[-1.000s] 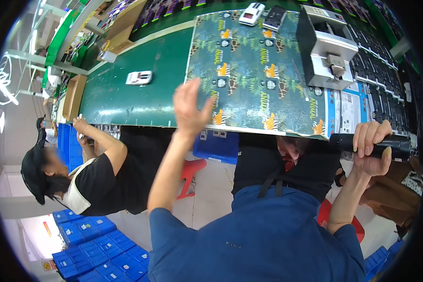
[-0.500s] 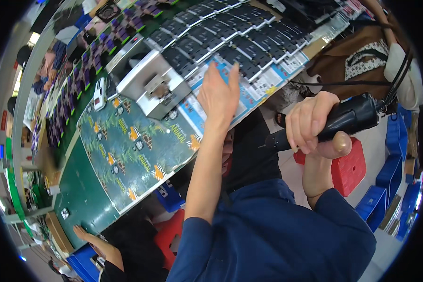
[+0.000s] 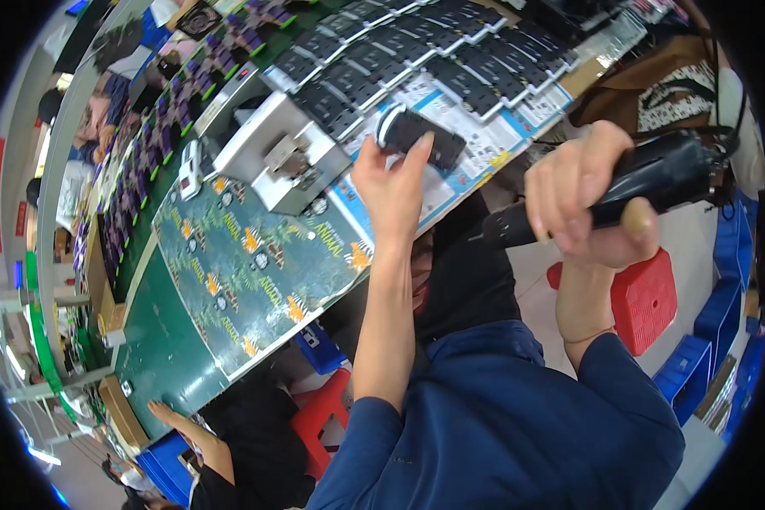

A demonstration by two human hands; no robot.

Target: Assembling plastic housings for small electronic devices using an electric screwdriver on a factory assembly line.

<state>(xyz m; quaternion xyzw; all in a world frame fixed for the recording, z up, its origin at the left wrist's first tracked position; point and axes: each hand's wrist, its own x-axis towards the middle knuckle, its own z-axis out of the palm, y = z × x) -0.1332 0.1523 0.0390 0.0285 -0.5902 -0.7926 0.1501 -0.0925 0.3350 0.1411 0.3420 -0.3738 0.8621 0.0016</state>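
Between the fingers and thumb of my left hand (image 3: 389, 191) is a flat black rectangular housing (image 3: 438, 146) with a rounded white end. It is tilted over the blue-and-white printed sheet (image 3: 442, 191) at the table's edge. My right hand (image 3: 580, 191) is wrapped around a black electric screwdriver (image 3: 667, 174), its bit pointing left, apart from the housing. Rows of similar black housings with white edges (image 3: 416, 42) lie just beyond my left hand. To the left of that hand stands a metal fixture (image 3: 285, 161) with a small clamp-like block.
A patterned mat (image 3: 246, 263) covers part of the green table (image 3: 157, 353). Purple-and-black pieces (image 3: 136, 178) line its far left side. A co-worker's hand (image 3: 174, 416) rests at the lower left. Red stools (image 3: 646, 302) and blue bins (image 3: 684, 370) stand on the floor.
My left hand, bare over the printed sheet before, now grips a black housing. My right hand and the screwdriver have shifted slightly to the right and up. The view has turned a little.
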